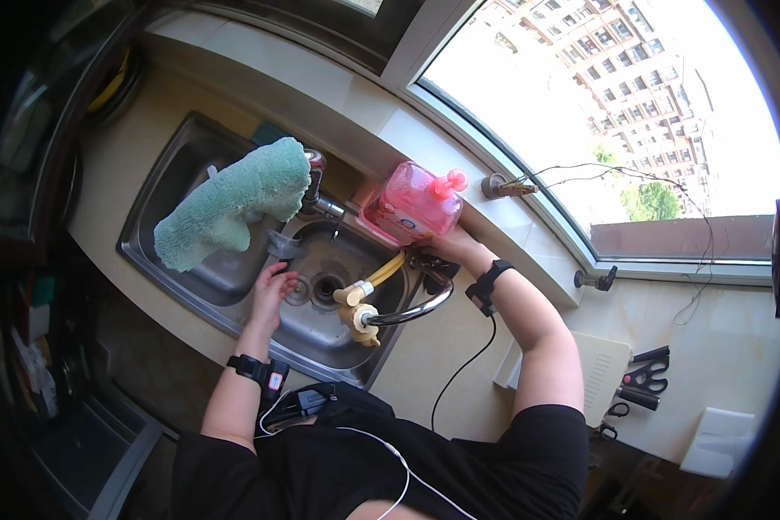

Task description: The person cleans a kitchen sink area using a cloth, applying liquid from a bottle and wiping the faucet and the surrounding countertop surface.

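Note:
Over the divider of the steel double sink point(234, 283), my left hand point(274, 291) has its fingers loosely apart and nothing in them. Just beyond its fingertips is a small grey item with a dark lower part point(283, 246), too blurred to name. My right hand point(454, 248) reaches to the back of the sink, beside a pink pump bottle point(413, 207) and the faucet base point(432, 265). Its fingertips are partly hidden, so its grip is unclear. A curved chrome spout point(416, 315) with a cream-coloured fitting point(357, 315) extends over the right basin, near the drain point(327, 289).
A mint-green fluffy cloth point(234, 201) is draped above the left basin, beside a second chrome faucet point(322, 207). At right, scissors point(650, 377) and dark-handled tools stick out of a cream holder point(601, 364). A cable point(458, 370) hangs from my right wrist.

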A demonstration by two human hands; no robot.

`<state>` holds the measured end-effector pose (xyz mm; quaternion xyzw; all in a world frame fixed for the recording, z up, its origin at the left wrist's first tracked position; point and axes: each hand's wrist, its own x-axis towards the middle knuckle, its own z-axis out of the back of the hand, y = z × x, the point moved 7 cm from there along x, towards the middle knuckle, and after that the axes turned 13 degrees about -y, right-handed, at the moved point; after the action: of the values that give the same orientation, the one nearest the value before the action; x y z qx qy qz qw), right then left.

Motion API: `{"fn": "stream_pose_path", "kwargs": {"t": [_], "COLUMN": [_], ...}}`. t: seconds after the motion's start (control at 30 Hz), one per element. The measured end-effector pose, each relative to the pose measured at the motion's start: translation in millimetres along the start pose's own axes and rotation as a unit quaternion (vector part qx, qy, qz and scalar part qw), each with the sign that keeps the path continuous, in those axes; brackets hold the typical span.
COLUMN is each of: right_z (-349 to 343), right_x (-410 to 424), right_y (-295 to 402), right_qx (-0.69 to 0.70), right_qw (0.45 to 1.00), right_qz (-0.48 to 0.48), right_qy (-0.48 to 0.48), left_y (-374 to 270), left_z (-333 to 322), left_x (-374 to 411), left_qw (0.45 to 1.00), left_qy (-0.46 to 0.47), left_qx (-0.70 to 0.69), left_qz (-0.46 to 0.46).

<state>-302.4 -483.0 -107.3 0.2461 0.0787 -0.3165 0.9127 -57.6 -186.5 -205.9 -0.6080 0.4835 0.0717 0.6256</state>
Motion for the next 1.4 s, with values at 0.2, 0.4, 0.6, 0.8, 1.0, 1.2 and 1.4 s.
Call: {"fn": "stream_pose_path", "kwargs": {"t": [0.2, 0.4, 0.6, 0.8, 1.0, 1.2, 1.4], "right_z": [-16.2, -22.2, -33.5, -6.2, 17.9, -2.6, -40.7], "right_x": [8.3, 3.8, 6.7, -4.4, -24.1, -6.6, -21.5], "right_y": [1.7, -0.8, -12.5, -1.1, -2.1, 2.6, -62.9], "right_qx": [0.059, 0.034, 0.001, 0.080, -0.067, 0.043, 0.172], "right_qw": [0.996, 0.995, 0.997, 0.985, 0.988, 0.987, 0.964], "right_qz": [-0.062, -0.094, -0.069, -0.152, -0.098, -0.141, -0.127], "right_qy": [0.012, 0.027, 0.027, 0.008, 0.098, 0.063, 0.158], "left_y": [-2.1, -1.8, -8.2, -11.3, -5.9, -10.2, -12.1], "left_z": [0.1, -1.2, 0.6, 9.7, 15.0, 1.9, -6.1], "left_x": [-0.2, -0.1, -2.2, -2.1, -4.4, -7.1, -8.7], "left_qw": [1.000, 1.000, 1.000, 1.000, 1.000, 1.000, 1.000], "left_qy": [-0.003, -0.004, -0.003, -0.005, -0.010, 0.003, 0.009], "left_qx": [-0.001, 0.002, -0.006, -0.017, -0.018, -0.010, 0.007], "left_qz": [-0.004, -0.002, -0.003, -0.010, -0.008, -0.007, -0.004]}}
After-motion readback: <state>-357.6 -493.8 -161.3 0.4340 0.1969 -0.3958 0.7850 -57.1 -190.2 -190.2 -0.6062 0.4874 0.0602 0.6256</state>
